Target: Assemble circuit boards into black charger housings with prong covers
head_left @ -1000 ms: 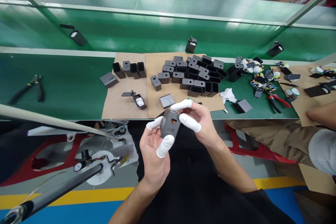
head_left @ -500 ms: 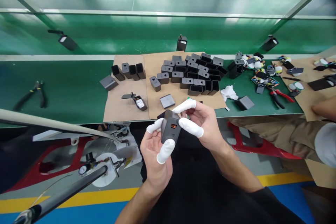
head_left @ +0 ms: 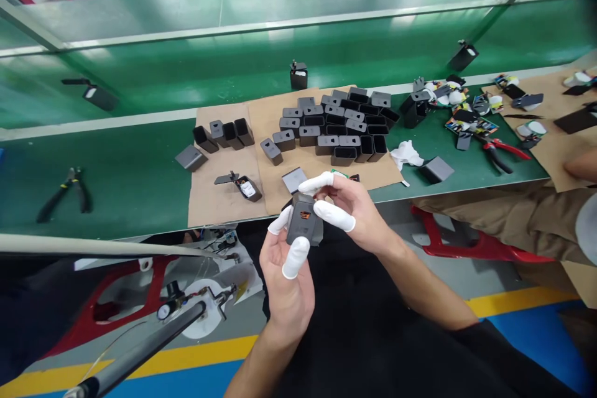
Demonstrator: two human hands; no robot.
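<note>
Closed around a black plastic casing (head_left: 300, 229) is my left hand (head_left: 290, 277), with white finger cots on its thumb and a fingertip. Orange-coloured parts show through a small opening in the casing's face. My right hand (head_left: 359, 214), also with white cots on thumb and forefinger, pinches the casing's upper right edge. A dark flat piece juts out at the casing's upper left, partly hidden. Just beyond the hands lies a grey flat plate (head_left: 293, 180). To the left, another casing (head_left: 247, 189) lies with its lid swung out and a white part inside.
Several black casings (head_left: 326, 138) stand in rows on cardboard (head_left: 275, 180). Cutters (head_left: 68, 193) lie left; red-handled pliers (head_left: 501, 152) and circuit boards (head_left: 471, 121) lie right. A co-worker's arm (head_left: 581, 165) is at far right. A metal pole (head_left: 153, 336) crosses the lower left.
The view has tilted slightly, so the bench slants. The casing has turned a little in my hands, and its face looks shorter. Both hands keep their grip.
</note>
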